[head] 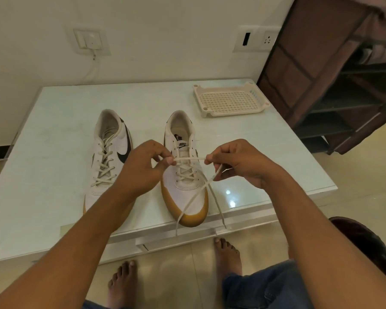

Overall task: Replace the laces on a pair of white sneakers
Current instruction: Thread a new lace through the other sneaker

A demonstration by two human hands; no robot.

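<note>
Two bare forearms reach in from the bottom edge. Under them are a knee in blue jeans (265, 286) and two bare feet (123, 284) standing on the cream floor tiles (187, 275). A dark red rounded seat (366, 241) shows at the lower right.

The bench (54, 175) is low and white, with a glossy top that reflects a ceiling light near its front right corner. Its back edge lies against a plain off-white wall.

Two white sneakers with tan soles stand side by side on it, toes toward the person. The left sneaker (107, 152) is laced all the way up and has a dark swoosh on its side. The right sneaker (183, 197) stands near the bench's front edge.

Above its tongue a short stretch of cream lace (188, 159) is pulled taut between the two hands. The left hand (143, 166) pinches it between thumb and forefinger, and its other fingers are curled. The right hand (236, 161) grips the other side with its fingers folded in. Two loose ends cross below that hand, run over the toe and hang past the bench's front edge.

A pale perforated plastic tray (230, 101) sits at the far right corner of the bench, well apart from the shoes.

On the wall are a switch plate (90, 41), with a white cable (94, 68) dropping behind the bench, and a socket plate (256, 39). A dark shelf rack (321, 63) with a brown fabric cover stands on the floor at the right.
</note>
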